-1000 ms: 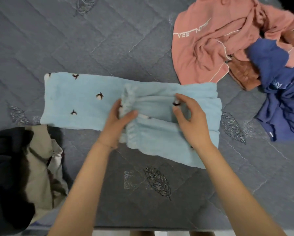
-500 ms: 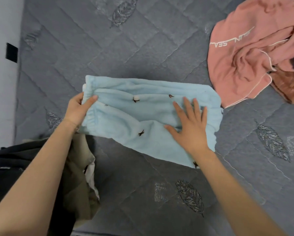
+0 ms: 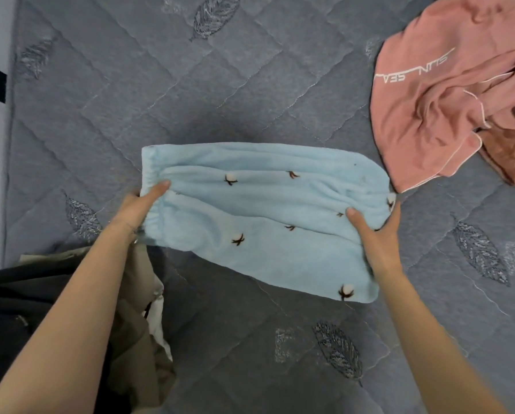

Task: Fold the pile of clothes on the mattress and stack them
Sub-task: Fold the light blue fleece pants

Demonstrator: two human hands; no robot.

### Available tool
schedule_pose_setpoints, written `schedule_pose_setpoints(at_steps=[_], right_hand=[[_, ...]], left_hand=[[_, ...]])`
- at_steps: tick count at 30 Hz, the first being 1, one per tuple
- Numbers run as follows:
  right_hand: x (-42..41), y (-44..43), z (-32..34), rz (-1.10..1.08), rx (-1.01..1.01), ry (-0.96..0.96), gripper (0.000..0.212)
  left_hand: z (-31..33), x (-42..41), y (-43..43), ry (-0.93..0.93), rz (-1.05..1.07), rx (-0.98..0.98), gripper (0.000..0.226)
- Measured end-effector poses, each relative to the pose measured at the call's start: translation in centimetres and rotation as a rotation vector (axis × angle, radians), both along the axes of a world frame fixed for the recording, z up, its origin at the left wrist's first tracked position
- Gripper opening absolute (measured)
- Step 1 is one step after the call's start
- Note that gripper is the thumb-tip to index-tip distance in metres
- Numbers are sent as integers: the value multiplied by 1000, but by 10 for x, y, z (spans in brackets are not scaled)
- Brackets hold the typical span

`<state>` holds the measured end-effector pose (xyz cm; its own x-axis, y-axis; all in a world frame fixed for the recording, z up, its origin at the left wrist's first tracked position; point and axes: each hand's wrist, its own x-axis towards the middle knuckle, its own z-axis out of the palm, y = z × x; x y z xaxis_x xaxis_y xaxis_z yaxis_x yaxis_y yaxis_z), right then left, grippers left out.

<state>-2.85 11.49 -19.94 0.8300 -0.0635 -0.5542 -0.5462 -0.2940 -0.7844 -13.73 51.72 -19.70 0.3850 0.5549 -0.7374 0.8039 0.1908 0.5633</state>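
The left hand (image 3: 144, 204) pinched the folded pants (image 3: 265, 210) at the waistband, the right hand (image 3: 375, 234) at the opposite end, thumbs on top. On the mattress (image 3: 250, 85), their long axis ran 9 to 4 o'clock, waistband toward 9.

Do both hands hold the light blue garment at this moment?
Yes: the left hand grips the gathered left end of the light blue garment and the right hand grips its right end.
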Motion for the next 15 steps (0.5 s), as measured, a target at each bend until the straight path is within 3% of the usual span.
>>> schedule_pose_setpoints(at_steps=[6, 10, 15], right_hand=[[7, -12, -6, -14, 85, 125, 87], [15, -20, 2, -42, 225, 141, 52], [20, -59, 27, -16, 252, 18, 51]], left_hand=[[10, 1, -8, 26, -75, -56, 41], [32, 3, -35, -143, -91, -98, 38], [63, 6, -85, -305, 25, -168, 27]])
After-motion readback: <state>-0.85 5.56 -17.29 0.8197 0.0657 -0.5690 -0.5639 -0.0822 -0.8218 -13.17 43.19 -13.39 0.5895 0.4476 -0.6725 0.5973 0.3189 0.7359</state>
